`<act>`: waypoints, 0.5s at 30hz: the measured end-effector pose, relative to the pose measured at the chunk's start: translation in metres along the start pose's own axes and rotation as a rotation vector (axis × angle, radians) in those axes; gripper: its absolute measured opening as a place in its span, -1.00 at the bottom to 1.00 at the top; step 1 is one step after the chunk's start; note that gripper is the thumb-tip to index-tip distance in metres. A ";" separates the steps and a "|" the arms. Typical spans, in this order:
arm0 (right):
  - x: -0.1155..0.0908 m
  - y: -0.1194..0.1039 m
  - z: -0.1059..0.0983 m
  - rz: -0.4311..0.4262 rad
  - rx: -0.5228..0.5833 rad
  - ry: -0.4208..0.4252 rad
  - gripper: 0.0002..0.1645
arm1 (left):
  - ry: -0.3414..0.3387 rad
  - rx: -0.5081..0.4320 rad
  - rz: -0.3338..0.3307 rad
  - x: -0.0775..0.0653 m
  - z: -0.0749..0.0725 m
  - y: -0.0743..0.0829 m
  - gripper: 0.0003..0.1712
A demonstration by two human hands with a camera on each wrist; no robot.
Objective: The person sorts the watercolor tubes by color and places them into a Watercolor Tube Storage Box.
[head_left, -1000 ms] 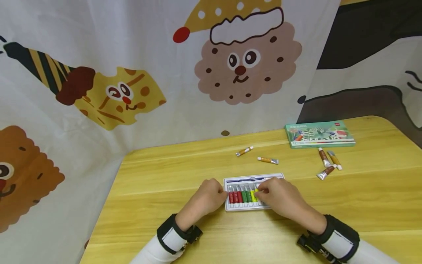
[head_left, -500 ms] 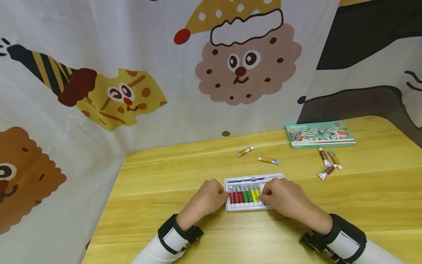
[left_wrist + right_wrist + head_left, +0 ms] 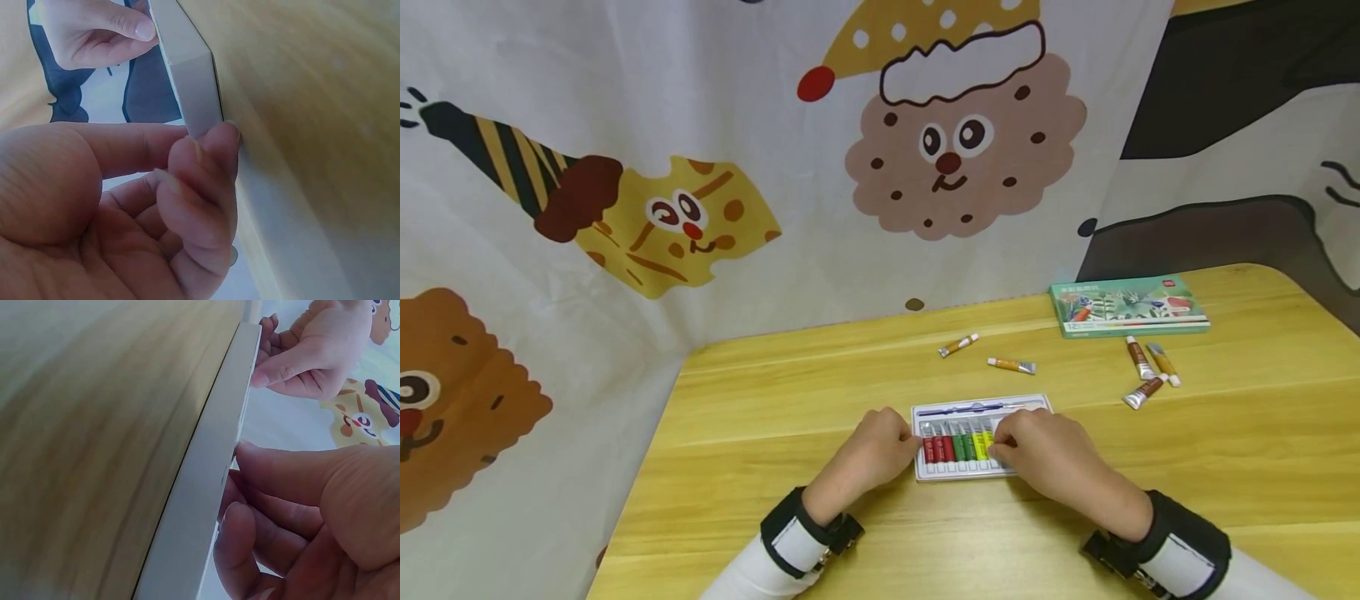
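A white plastic tray (image 3: 955, 477) lies on the table, holding a row of small paint tubes: red tubes (image 3: 937, 450), green tubes (image 3: 962, 447) and yellow tubes at the right of the row. Along its back edge lies a thin dark-blue paintbrush (image 3: 958, 409). My left hand (image 3: 877, 446) grips the tray's left edge between thumb and fingers; the left wrist view shows the white side wall (image 3: 194, 81) there. Over the tray's right part, my right hand (image 3: 1048, 450) pinches the rightmost visible yellow paint tube (image 3: 988, 442) with curled fingers. That hand hides the tray's right slots.
Behind the tray lie two ochre tubes (image 3: 958, 346). At the right are brown tubes (image 3: 1144, 390) and another ochre tube (image 3: 1163, 364), near a green paint box (image 3: 1129, 307). A printed white curtain (image 3: 820, 250) hangs behind the wooden table (image 3: 760, 400).
My right hand and forearm have shifted slightly right, showing more of the rightmost yellow tube in the tray. The left hand keeps its hold on the tray's edge.
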State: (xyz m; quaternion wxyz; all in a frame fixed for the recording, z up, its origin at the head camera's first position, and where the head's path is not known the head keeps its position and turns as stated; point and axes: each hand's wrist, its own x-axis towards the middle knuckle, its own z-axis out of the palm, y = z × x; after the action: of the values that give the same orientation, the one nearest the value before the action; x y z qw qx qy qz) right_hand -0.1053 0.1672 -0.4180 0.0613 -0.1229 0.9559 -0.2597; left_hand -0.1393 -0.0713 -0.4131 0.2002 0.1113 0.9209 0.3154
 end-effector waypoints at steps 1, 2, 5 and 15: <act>0.000 0.000 0.001 -0.010 -0.013 0.006 -0.88 | -0.002 -0.001 -0.003 0.000 0.000 0.000 -0.45; 0.000 0.000 0.001 -0.023 -0.025 0.013 -0.87 | -0.002 0.001 -0.003 0.000 0.000 0.000 -0.45; -0.001 0.000 0.003 -0.048 -0.046 0.034 -0.84 | -0.001 0.003 -0.005 0.000 0.000 0.000 -0.45; -0.002 0.001 0.003 -0.064 -0.040 0.049 -0.85 | 0.005 0.006 0.000 0.000 0.001 0.000 -0.45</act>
State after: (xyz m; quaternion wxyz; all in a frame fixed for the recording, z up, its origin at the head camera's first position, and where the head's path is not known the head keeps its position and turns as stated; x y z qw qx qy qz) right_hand -0.1028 0.1669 -0.4210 0.0271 -0.1482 0.9577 -0.2452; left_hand -0.1389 -0.0706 -0.4143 0.1975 0.1108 0.9223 0.3131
